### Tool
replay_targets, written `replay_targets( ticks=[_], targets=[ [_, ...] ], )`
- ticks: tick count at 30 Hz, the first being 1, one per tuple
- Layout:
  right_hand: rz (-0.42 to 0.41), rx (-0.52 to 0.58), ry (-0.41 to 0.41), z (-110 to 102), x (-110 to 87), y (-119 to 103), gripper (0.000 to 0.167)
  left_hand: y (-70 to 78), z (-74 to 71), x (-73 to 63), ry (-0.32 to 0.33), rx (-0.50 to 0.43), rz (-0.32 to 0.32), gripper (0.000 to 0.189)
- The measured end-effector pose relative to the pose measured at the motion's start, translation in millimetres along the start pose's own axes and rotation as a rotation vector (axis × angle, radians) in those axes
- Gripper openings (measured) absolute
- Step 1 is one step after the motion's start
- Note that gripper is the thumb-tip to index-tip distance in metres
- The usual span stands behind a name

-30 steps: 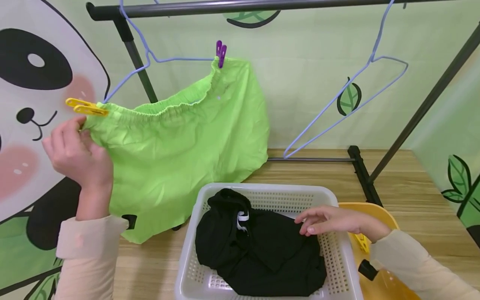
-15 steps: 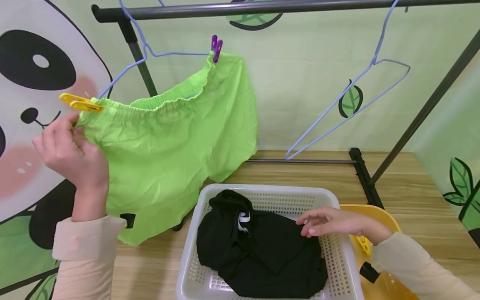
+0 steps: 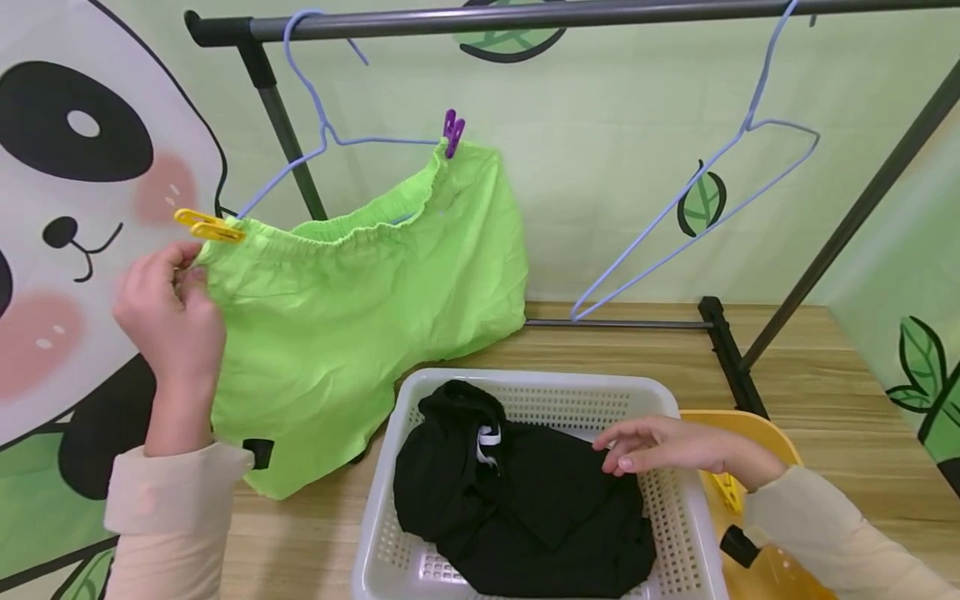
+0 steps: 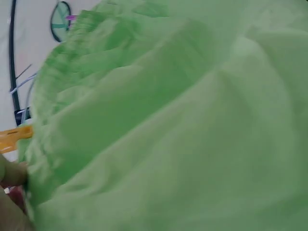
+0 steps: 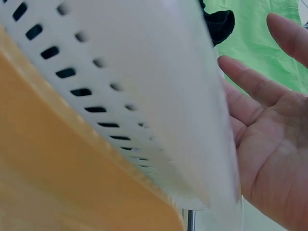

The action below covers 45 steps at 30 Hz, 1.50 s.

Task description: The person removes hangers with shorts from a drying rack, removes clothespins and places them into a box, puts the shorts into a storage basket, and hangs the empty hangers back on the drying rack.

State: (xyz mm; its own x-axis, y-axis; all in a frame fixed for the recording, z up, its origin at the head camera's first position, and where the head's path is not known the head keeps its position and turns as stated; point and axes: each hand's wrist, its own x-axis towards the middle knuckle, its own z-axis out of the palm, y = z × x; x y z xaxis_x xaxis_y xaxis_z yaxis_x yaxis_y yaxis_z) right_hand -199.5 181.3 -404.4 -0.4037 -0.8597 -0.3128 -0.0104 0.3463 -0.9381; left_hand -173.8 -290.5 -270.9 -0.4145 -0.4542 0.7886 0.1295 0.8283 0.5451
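Observation:
Lime-green shorts [image 3: 360, 308] with an elastic waistband hang from a blue wire hanger [image 3: 324, 133] at the left of the rail. A yellow clothespin [image 3: 210, 226] clips the near waist corner, and a purple clothespin [image 3: 452, 133] clips the far one. Just under the yellow pin, my left hand [image 3: 171, 308] pinches the shorts' edge. In the left wrist view the green cloth fills most of the picture. My right hand [image 3: 667, 446] hovers loosely over the right side of a white basket [image 3: 570, 385], holding nothing. Crumpled black clothing [image 3: 547, 500] with a white drawstring lies inside.
A bare blue hanger [image 3: 693, 171] hangs at the right of the black rail [image 3: 525, 17]. Beside the basket sits a yellow container [image 3: 780, 442] with a yellow clothespin [image 3: 727, 490] in it. The rack's foot [image 3: 731, 358] stands on the wooden surface behind.
The left hanger and shorts have swung right and slightly down in the last half second, after a small shift left. My left hand has moved along with them. The right hand stays in place.

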Motion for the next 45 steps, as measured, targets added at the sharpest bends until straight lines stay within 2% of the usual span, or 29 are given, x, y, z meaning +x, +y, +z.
replay_targets(
  ticks=[4, 6, 8, 11, 14, 16, 18, 20, 22, 25, 28, 31, 34, 37, 41, 45],
  targets=[
    [0.0, -0.003, 0.002, 0, -0.7, 0, 0.047, 4.9, -11.4, 6.6, -0.282, 0.039, -0.173, 0.019],
    [-0.001, -0.005, 0.002, 0, -1.0, -1, 0.047, 6.2, -16.5, 10.7, -0.419, 0.062, -0.229, 0.023],
    [-0.002, -0.01, 0.003, 0, -1.3, -1, 0.046, 6.4, -20.6, 14.0, -0.538, 0.081, -0.246, 0.026],
    [-0.004, -0.012, 0.003, 0, -1.3, -1, 0.045, 4.0, -24.1, 18.3, -0.676, 0.051, -0.239, 0.032],
    [-0.007, -0.011, 0.002, 1, -1.2, -1, 0.045, 0.1, -24.7, 20.9, -0.809, -0.02, -0.238, 0.035],
    [-0.009, -0.009, 0.001, 1, -1.2, 0, 0.046, -3.4, -23.6, 22.4, -0.9, -0.102, -0.238, 0.032],
    [-0.011, -0.004, 0.0, 1, -1.2, 0, 0.046, -7.1, -20.9, 23.4, -0.983, -0.216, -0.235, 0.02],
    [-0.013, 0.003, -0.001, 1, -1.3, 0, 0.046, -11.1, -18.0, 23.3, -1.047, -0.373, -0.26, 0.012],
    [-0.017, 0.01, -0.002, 1, -1.3, 1, 0.045, -14.9, -15.5, 21.9, -1.083, -0.548, -0.31, 0.016],
    [-0.018, 0.018, -0.002, 1, -1.3, 1, 0.045, -18.8, -13.9, 17.9, -1.084, -0.743, -0.391, 0.02],
    [-0.014, 0.026, 0.002, 1, -1.3, 1, 0.046, -19.1, -14.9, 14.4, -1.051, -0.85, -0.448, 0.019],
    [-0.009, 0.035, 0.006, 1, -1.3, 0, 0.046, -16.8, -16.3, 11.6, -1.022, -0.938, -0.476, 0.018],
    [-0.01, 0.038, 0.006, 1, -1.1, 0, 0.045, -14.4, -16.3, 8.5, -1.021, -1.058, -0.482, 0.019],
    [-0.008, 0.037, 0.004, 1, -1.1, 0, 0.045, -12.3, -15.6, 6.2, -1.056, -1.155, -0.475, 0.021],
    [-0.002, 0.03, 0.007, 1, -1.8, 0, 0.045, -10.1, -14.0, 5.4, -1.133, -1.216, -0.455, 0.025],
    [0.003, 0.021, 0.014, 1, -2.4, -1, 0.045, -9.1, -12.2, 6.7, -1.242, -1.254, -0.403, 0.028]
  ],
)
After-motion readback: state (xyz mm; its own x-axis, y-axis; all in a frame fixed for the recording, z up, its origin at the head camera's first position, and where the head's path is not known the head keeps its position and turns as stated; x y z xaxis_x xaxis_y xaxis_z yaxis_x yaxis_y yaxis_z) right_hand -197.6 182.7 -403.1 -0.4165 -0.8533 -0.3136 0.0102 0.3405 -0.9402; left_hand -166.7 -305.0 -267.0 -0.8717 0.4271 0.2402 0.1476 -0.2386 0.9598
